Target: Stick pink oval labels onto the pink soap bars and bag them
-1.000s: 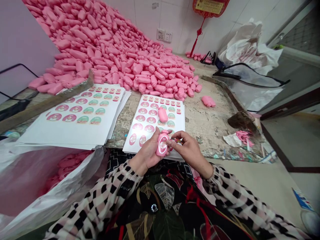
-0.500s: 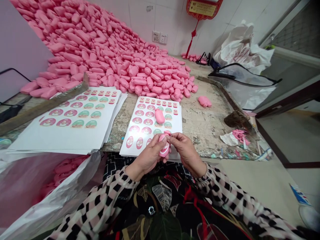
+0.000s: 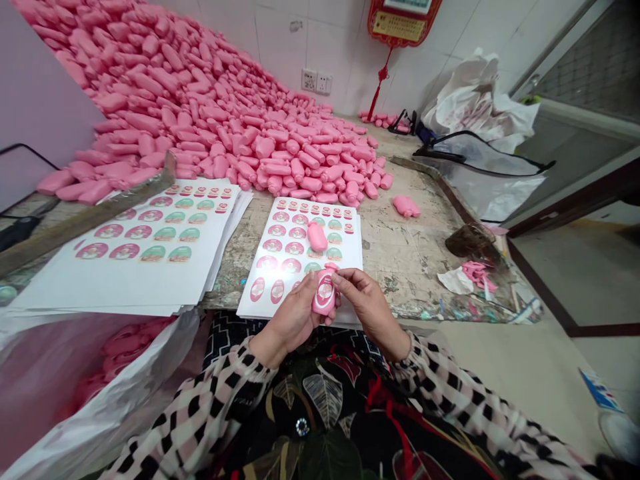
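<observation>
"Scuffed, paint-flecked wooden tabletop (image 3: 390,267) below a white tiled wall (image 3: 280,40): that's what my head feed gives me. Where's the piece?"

"Between the hands, over the near part of a white printed sheet of pink and green labels (image 3: 281,255). It's a small, rounded pink bottle (image 3: 324,307), plastic by its sheen, with an oval pink-and-white label (image 3: 325,288) on its front."

"Grip?"

"I see the left hand (image 3: 290,315) wrapped round its side, thumb forward, fingers behind. Fingertips of the right hand (image 3: 369,301) meet its upper right edge; whether they pinch anything, I can't tell."

"What worries you?"

"Mostly the label. Uneven thumb pressure could crease it or lift its rim, since the face beneath looks curved and may give. Another plump pink bottle (image 3: 317,237) lies loose on the sheet; a stray knuckle or tugged paper could roll it off."

"And the heap of smooth, lumpy pink bottles (image 3: 225,133) behind?"

"It slopes down near the sheet's far edge. I'd guess a bumped table might start a slide."
</observation>
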`<state>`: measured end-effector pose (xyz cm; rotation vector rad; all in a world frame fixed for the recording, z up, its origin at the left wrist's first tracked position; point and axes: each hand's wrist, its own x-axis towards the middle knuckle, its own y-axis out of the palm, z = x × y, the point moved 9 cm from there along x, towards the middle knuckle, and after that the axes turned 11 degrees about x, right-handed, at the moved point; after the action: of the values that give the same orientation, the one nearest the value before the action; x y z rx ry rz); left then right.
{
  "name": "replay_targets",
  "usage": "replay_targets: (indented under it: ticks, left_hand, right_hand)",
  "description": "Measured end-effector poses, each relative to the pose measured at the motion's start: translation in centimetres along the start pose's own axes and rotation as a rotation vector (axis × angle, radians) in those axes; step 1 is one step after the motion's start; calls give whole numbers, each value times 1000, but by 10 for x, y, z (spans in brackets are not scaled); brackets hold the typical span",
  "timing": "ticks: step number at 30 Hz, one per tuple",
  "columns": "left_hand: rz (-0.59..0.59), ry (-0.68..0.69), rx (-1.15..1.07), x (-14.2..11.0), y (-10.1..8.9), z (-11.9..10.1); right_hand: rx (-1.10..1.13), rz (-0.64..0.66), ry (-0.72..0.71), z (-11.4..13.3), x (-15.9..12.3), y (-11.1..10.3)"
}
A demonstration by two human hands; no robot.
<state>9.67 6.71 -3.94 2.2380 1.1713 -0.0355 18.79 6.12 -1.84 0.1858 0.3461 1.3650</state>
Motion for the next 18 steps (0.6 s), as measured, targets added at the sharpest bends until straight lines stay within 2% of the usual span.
replay_targets:
  ticks: [3, 9, 15, 18]
  left_hand:
    - [-19, 8, -22, 0, -2, 0]
    - [-30, 62, -78, 0, -3, -3]
    - [-72, 36, -67, -2, -9, -1]
    - [-73, 38, -59, -1, -10, -2]
  right_hand:
    - [9, 8, 34, -4, -1, 4]
    - [34, 124, 130, -15, -6, 17]
    - [16, 235, 184, -13, -10, 17]
    - [0, 241, 205, -12, -10, 16]
